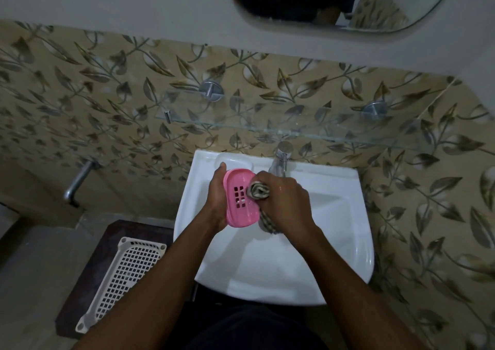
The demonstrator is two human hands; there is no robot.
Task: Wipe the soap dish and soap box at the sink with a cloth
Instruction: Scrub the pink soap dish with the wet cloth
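A pink plastic soap box (239, 198) with a grid of drain holes is held over the white sink (334, 256). My left hand (216, 202) grips it from the left side, fingers wrapped behind it. My right hand (284, 201) is closed around a bunched checked cloth (259, 191), which presses against the right edge of the soap box. A tail of the cloth hangs below my right hand. The moulded soap dish recess (235, 160) sits in the sink's back left corner, partly hidden by the box.
A chrome tap (280, 159) stands at the back of the sink, just behind my right hand. A glass shelf (267, 124) on metal brackets juts out above it. A white perforated tray (126, 277) lies on a dark stool at lower left. A wall tap (77, 182) sticks out at left.
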